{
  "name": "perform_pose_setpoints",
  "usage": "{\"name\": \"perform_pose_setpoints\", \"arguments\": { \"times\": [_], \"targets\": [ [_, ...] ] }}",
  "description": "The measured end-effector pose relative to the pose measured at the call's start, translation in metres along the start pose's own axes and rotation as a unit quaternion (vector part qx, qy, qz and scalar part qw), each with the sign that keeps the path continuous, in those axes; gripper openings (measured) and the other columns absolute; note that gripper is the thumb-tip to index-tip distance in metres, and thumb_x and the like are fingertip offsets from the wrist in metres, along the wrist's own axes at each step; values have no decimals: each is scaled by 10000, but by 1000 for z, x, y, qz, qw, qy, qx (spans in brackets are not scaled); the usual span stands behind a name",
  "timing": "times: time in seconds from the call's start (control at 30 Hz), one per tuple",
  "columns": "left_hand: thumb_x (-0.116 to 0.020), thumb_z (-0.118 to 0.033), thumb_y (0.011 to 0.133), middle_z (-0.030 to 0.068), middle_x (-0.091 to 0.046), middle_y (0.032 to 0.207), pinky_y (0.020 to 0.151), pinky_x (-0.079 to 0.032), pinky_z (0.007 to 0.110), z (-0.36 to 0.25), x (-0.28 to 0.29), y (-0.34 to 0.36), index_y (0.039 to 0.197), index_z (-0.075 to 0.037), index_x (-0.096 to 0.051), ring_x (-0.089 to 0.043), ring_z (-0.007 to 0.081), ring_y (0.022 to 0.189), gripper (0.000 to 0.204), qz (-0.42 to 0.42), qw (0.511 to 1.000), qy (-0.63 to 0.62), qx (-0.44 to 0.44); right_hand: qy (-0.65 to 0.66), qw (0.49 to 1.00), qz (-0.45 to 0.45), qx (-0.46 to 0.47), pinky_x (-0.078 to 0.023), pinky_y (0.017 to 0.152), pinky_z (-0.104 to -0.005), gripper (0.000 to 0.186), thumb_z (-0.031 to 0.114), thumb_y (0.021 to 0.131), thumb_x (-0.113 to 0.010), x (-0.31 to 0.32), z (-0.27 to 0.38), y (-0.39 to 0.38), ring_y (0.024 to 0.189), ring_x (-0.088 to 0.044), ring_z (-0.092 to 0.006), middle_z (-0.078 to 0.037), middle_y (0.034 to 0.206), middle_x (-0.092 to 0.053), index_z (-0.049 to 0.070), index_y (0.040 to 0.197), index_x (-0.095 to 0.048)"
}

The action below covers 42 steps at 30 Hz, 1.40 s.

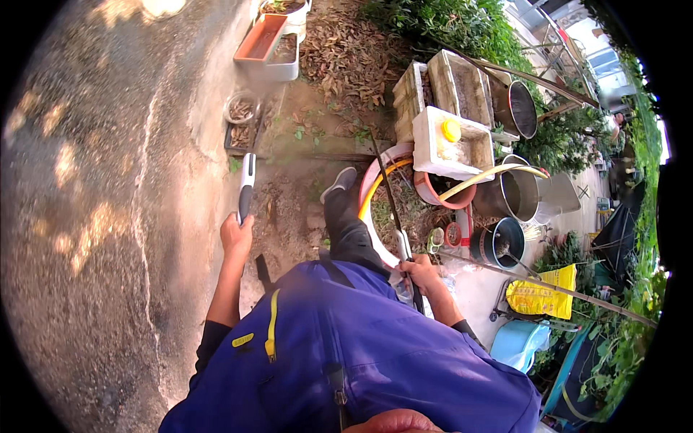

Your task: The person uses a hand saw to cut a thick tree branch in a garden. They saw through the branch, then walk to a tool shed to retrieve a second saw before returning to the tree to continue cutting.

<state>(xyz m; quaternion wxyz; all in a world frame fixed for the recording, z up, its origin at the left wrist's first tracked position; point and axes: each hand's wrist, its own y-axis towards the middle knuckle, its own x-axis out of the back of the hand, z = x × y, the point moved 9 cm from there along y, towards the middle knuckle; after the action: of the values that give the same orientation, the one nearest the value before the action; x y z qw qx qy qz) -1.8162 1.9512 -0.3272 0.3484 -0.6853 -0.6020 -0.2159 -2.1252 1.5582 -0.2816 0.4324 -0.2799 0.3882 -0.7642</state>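
My left hand (237, 234) is wrapped round the lower end of a white-and-grey handle (247, 180), held upright beside the concrete edge. Past that handle, a dark shaft is smeared by motion, so its far end cannot be made out. In my right hand (423, 276) is a similar white-and-black handle, from which a long thin dark shaft (390, 189) runs away from me, in front of a coiled hose (372, 189). The two tools stay apart as far as they show; their exact kind is unclear.
Asphalt (86, 216) lies to the left. Ahead are planters (261, 37), small pots (240, 108) and dry leaves (346, 58). White foam boxes (426, 162), metal buckets (505, 189), a dark bucket (498, 242) and a yellow sack (552, 292) crowd the right. A thin pole (563, 290) slants across there.
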Motion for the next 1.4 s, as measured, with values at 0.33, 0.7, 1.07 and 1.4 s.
{"name": "perform_pose_setpoints", "arguments": {
  "times": [0.33,0.7,1.07,1.4],
  "targets": [
    [-737,-169,791,214,-640,766,668,-478,429,-123,-74,172,877,14,-611,-625,365,701,239,0,999,29,-12,-197,980,-14,32,-433,472,-315,162,81,759,-700,56,195,216,522,-546,-150,-66,624,-582,-55,786,-616],
    [-777,-198,774,209,-623,752,659,-458,455,-246,-97,359,859,16,-604,-590,392,681,288,-32,996,85,-8,-172,980,-32,95,-415,410,-347,195,95,754,-708,96,351,337,463,-520,-185,-74,596,-524,-31,821,-575],
    [-755,-227,801,238,-656,886,799,-478,480,-275,-142,654,916,22,-605,-634,414,884,312,-44,994,102,-5,-255,962,-37,94,-455,505,-352,207,145,735,-732,61,420,368,519,-563,-191,-84,614,-600,-46,739,-652],
    [-706,-295,864,246,-640,1110,925,-488,455,-205,-261,870,1071,44,-568,-605,392,1094,420,27,971,209,117,-115,980,-143,-76,-426,396,-309,166,108,739,-705,70,465,454,437,-531,-167,-51,553,-505,22,757,-564]
  ]
}}
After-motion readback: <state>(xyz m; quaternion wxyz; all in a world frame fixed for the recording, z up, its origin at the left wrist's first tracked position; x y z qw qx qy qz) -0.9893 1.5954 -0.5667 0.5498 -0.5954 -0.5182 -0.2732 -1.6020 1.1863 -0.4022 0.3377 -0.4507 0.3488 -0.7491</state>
